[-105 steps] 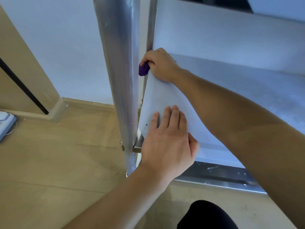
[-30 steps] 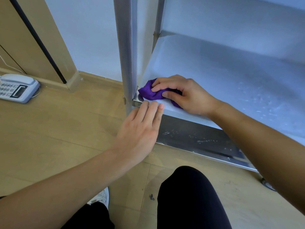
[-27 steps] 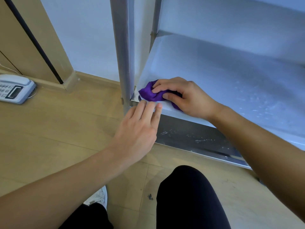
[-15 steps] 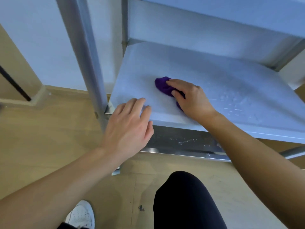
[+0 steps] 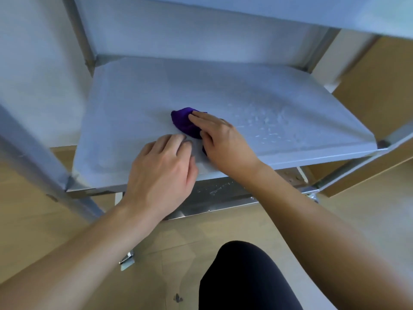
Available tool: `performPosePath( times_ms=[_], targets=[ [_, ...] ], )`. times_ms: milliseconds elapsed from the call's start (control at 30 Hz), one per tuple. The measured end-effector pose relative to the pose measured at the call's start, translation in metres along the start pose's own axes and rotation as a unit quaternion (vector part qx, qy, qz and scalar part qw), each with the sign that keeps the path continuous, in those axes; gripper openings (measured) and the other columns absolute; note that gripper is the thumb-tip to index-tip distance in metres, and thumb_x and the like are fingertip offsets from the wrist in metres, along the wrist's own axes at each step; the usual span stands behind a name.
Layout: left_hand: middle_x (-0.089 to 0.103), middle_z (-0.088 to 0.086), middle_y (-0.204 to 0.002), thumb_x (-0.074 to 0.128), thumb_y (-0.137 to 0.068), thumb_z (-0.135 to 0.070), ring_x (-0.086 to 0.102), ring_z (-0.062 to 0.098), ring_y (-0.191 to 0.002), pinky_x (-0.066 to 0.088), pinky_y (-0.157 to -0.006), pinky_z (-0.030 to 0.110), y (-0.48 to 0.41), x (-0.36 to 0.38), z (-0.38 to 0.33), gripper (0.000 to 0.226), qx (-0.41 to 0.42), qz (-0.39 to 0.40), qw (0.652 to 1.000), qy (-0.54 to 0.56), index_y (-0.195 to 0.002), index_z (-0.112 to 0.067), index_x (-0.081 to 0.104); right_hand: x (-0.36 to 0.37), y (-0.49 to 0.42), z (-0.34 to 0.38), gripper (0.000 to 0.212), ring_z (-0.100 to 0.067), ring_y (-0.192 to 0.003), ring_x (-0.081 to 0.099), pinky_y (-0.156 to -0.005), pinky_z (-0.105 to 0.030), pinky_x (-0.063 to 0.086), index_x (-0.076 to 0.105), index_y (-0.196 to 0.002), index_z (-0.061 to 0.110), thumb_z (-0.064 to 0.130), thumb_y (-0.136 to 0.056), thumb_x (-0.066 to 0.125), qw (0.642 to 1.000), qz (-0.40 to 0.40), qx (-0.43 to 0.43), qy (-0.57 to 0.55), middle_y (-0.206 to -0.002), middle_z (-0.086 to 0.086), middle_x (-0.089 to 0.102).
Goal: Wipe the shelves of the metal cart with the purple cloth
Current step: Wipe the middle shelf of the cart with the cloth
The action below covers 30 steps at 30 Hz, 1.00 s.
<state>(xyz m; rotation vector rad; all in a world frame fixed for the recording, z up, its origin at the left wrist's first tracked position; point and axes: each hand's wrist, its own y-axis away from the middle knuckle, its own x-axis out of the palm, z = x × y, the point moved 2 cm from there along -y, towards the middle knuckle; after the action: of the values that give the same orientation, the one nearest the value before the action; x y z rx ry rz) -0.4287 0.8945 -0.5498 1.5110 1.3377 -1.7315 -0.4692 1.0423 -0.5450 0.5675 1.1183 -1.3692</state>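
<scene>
Moved: we are sliding the purple cloth (image 5: 184,123) away from the left front corner toward the middle of the shelf (image 5: 134,97), and our left hand (image 5: 163,171) is following along the front edge.
Cloth: it is lying bunched on this cart shelf, under our right hand (image 5: 223,142).
Right hand: we are pressing the cloth with fingers laid nearly straight, not clenching it.
Left hand: we are resting loosely bent fingertips on the shelf just beside the cloth, holding nothing.
Risk: water droplets (image 5: 263,121) are sitting to the cloth's right. We judge that the small wad could be smearing them, or slipping from under our flat fingers.
</scene>
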Motion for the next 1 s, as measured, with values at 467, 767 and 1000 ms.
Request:
performPosePath(
  times_ms=[467,767,1000],
  targets=[
    [0.064,0.006,-0.113,0.042,-0.093,-0.026,0.061,0.028,-0.102,0.050,-0.079,0.040,-0.035,0.016,-0.054,0.031,0.061,0.012,0.996,0.067,-0.098,-0.008,0.067,-0.056,0.029,-0.099,0.044,-0.025,-0.130,0.049,-0.106,-0.031,0.039,0.056,-0.135,0.015,0.002,-0.096,0.043,0.988,-0.075,0.122,0.061,-0.143,-0.001,0.052],
    [0.057,0.007,-0.117,0.036,-0.097,-0.029,0.054,0.028,-0.107,0.044,-0.089,0.040,-0.089,0.039,-0.121,0.034,0.102,0.066,0.991,0.063,-0.111,-0.010,0.061,-0.078,0.037,-0.142,0.044,-0.028,-0.127,0.050,-0.103,-0.035,0.043,0.055,-0.136,0.017,0.005,-0.097,0.041,0.984,-0.076,0.141,0.075,-0.144,-0.001,0.052],
    [0.055,0.010,-0.114,0.032,-0.093,-0.022,0.052,0.030,-0.104,0.042,-0.091,0.041,-0.086,0.054,-0.136,0.035,0.088,0.053,0.992,0.067,-0.110,-0.006,0.058,-0.089,0.044,-0.161,0.043,-0.030,-0.124,0.053,-0.100,-0.038,0.045,0.057,-0.134,0.016,0.004,-0.096,0.042,0.987,-0.084,0.118,0.076,-0.141,-0.002,0.054]
  ],
)
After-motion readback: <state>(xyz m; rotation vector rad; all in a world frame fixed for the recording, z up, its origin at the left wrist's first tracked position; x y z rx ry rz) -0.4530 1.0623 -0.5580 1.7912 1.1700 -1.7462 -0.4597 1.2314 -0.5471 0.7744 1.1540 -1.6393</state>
